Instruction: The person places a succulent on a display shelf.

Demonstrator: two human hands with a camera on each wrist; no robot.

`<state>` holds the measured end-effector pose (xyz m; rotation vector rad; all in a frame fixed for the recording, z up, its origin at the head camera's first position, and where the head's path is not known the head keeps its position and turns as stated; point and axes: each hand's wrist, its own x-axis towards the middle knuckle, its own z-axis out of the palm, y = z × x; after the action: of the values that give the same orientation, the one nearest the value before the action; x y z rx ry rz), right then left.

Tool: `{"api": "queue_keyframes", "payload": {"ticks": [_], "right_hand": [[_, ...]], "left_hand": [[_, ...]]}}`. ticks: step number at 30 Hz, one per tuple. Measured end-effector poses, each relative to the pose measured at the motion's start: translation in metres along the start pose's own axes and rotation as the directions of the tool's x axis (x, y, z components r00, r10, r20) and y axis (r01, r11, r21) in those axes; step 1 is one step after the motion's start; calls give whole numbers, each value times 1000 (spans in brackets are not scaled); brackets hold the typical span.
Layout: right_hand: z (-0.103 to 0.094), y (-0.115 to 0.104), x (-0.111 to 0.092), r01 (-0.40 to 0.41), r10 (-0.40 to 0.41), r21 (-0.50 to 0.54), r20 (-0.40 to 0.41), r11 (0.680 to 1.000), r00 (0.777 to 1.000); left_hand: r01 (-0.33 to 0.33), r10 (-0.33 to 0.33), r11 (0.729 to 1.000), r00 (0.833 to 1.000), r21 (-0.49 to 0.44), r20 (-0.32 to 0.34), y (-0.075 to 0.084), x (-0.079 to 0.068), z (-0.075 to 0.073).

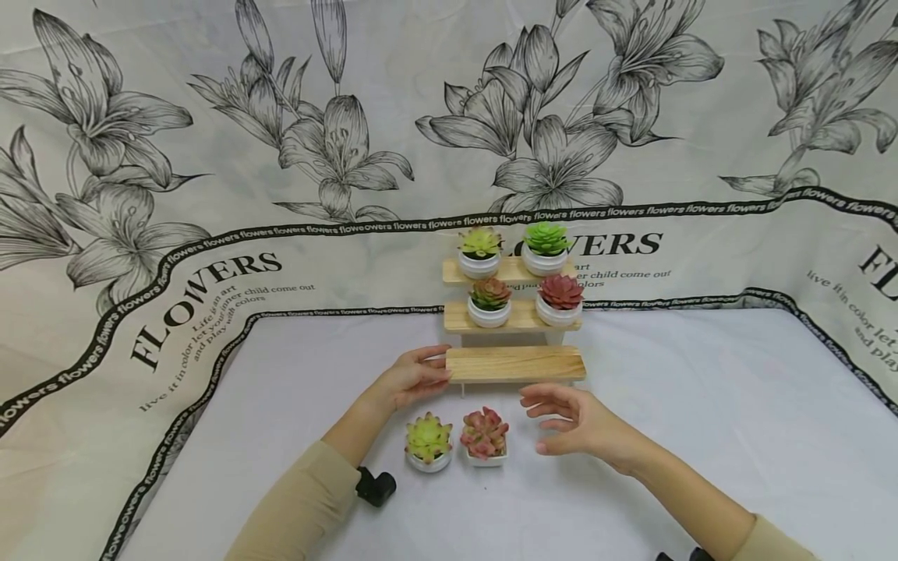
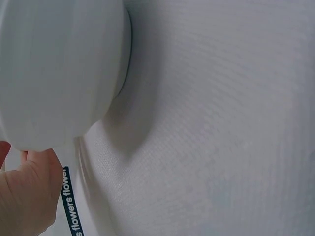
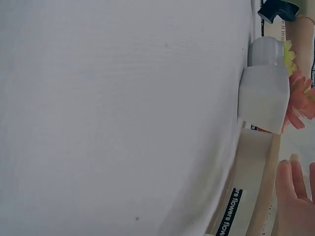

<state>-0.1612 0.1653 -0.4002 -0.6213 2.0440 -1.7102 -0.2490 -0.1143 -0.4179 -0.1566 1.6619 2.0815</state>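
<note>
A three-tier wooden display stand (image 1: 515,364) has light wood shelves on white supports. My left hand (image 1: 414,374) holds the left end of its lowest shelf. To the right, my right hand (image 1: 578,421) hovers just in front of that shelf, fingers spread and slightly bent, holding nothing. Two potted artificial succulents stand on the cloth between my arms: a yellow-green one (image 1: 429,439) in a round white pot and a pinkish-red one (image 1: 485,434) in a square white pot. In the left wrist view, a white pot (image 2: 59,73) hides part of my left hand.
The middle shelf carries a reddish-green succulent (image 1: 489,296) and a dark red one (image 1: 560,294). On the top shelf sit a yellow-green succulent (image 1: 480,243) and a bright green one (image 1: 546,240). A flower-printed cloth (image 1: 365,265) rises behind the white table cover (image 1: 701,436).
</note>
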Motion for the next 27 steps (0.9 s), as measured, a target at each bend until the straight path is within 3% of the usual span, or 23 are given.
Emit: {"api": "queue_keyframes", "payload": {"ticks": [10,27], "right_hand": [[16,12,13,5,-4,-19,35,1000,999],[33,19,32,5,-2,-41,78,999,997]], "left_hand": [[-29,29,1000,999,-9,29,-3,1,-1],[-27,27,1000,999,0,23,-2,0,0]]}}
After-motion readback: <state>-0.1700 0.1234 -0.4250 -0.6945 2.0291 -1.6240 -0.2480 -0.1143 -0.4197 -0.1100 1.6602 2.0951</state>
